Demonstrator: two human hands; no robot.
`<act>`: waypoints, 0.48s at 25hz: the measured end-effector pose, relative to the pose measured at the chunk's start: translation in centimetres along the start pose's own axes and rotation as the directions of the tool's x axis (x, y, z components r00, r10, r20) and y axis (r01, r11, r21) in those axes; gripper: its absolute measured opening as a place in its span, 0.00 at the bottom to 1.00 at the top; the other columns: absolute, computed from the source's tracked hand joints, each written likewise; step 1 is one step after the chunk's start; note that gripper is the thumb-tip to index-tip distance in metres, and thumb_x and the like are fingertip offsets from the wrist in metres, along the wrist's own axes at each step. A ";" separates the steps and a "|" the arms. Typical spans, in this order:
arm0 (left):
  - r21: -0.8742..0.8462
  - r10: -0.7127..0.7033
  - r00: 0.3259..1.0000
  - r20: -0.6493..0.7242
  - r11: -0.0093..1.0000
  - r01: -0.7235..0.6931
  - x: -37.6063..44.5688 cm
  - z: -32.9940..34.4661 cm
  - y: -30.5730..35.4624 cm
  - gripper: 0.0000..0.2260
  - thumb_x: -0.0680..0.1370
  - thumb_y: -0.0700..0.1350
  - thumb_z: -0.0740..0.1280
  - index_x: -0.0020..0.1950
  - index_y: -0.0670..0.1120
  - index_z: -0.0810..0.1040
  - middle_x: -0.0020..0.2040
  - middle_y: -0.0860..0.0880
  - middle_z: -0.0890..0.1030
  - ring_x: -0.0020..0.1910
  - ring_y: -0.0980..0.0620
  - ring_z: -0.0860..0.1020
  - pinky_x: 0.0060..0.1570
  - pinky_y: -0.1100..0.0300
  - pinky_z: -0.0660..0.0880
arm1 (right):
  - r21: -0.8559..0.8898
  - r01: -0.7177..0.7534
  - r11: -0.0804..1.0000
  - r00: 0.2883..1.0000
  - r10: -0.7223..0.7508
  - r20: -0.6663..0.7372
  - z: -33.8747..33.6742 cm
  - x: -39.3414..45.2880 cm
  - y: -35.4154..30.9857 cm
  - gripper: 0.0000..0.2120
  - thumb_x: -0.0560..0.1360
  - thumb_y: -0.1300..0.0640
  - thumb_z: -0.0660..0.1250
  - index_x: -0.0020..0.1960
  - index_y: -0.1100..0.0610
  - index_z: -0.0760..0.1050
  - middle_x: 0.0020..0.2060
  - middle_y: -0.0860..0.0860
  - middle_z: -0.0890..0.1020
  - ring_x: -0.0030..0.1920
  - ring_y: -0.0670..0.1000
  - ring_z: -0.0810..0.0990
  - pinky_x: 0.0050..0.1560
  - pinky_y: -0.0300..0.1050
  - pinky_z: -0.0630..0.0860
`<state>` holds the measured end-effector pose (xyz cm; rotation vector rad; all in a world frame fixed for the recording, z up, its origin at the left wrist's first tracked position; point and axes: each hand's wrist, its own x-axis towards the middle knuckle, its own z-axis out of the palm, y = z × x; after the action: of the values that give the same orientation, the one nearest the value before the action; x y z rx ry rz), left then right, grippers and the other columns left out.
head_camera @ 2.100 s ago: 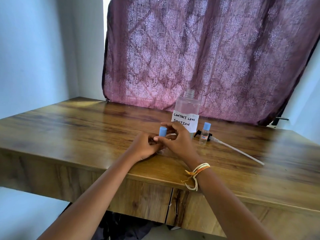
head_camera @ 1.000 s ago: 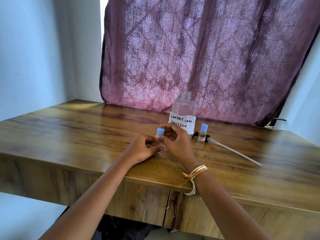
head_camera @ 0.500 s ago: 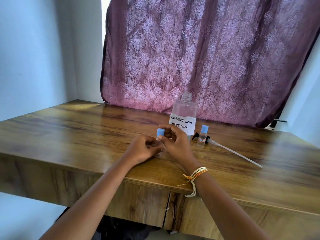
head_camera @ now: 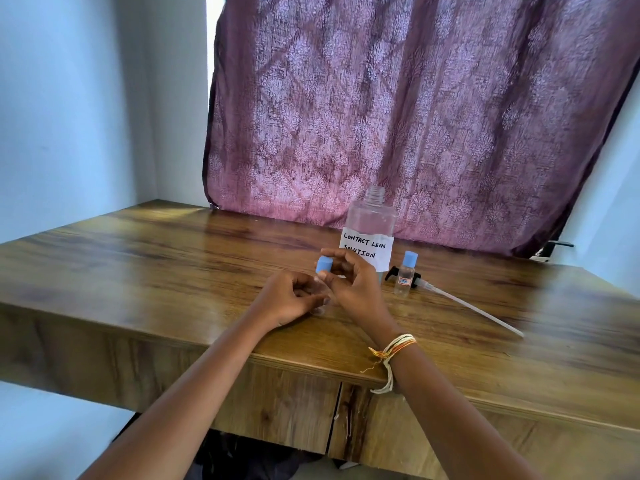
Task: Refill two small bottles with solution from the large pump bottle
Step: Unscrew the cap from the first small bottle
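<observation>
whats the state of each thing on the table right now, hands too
large bottle: upright, pump off, neck open
pump: lying on the table, tube pointing right
second small bottle: upright, blue cap on
held small bottle: gripped by left hand, mostly hidden
blue cap: pinched by right hand; on or off, cannot tell

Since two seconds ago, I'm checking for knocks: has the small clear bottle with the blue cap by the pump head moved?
No. The small clear blue-capped bottle still stands just right of the large labelled bottle, in front of the black pump head.
</observation>
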<state>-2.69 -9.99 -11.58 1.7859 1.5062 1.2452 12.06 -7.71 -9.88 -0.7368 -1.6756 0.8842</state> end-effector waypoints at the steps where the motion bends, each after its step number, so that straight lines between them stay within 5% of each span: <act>1: 0.018 0.000 1.000 -0.005 1.000 0.000 0.0 0.0 0.0 0.11 0.70 0.44 0.76 0.50 0.43 0.84 0.43 0.50 0.85 0.38 0.62 0.81 0.37 0.73 0.73 | 0.038 0.001 0.999 1.000 -0.001 -0.007 -0.1 0.1 -0.1 0.16 0.73 0.68 0.70 0.57 0.55 0.76 0.50 0.57 0.84 0.51 0.49 0.83 0.49 0.38 0.80; 4: 0.032 0.004 1.000 -0.012 0.999 -0.003 0.0 -0.2 -0.1 0.12 0.68 0.46 0.77 0.50 0.46 0.84 0.44 0.51 0.86 0.43 0.57 0.83 0.45 0.64 0.76 | 0.167 -0.038 0.985 0.998 0.046 -0.043 -0.3 0.2 -0.2 0.14 0.74 0.68 0.68 0.58 0.60 0.73 0.50 0.58 0.85 0.48 0.51 0.84 0.44 0.40 0.79; 7: -0.064 -0.008 1.000 0.018 0.998 0.010 -0.3 -0.3 0.2 0.14 0.68 0.42 0.77 0.52 0.44 0.81 0.43 0.50 0.85 0.42 0.56 0.84 0.43 0.66 0.78 | 0.261 -0.098 0.960 0.990 0.121 -0.077 -0.7 0.0 -0.4 0.13 0.75 0.66 0.69 0.56 0.62 0.70 0.51 0.61 0.85 0.43 0.56 0.83 0.36 0.39 0.77; 12: -0.043 0.037 0.996 0.078 0.998 -0.034 -0.4 -0.2 0.1 0.16 0.69 0.36 0.76 0.55 0.42 0.80 0.50 0.44 0.85 0.48 0.54 0.83 0.50 0.64 0.79 | 0.282 -0.131 0.950 0.972 0.179 -0.151 -2.0 -0.2 -0.6 0.09 0.73 0.67 0.71 0.51 0.62 0.75 0.42 0.57 0.86 0.39 0.54 0.84 0.43 0.51 0.81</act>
<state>-2.86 -10.42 -11.55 1.8201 1.4005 1.1995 14.07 -7.86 -9.12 -0.7420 -1.3220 1.1019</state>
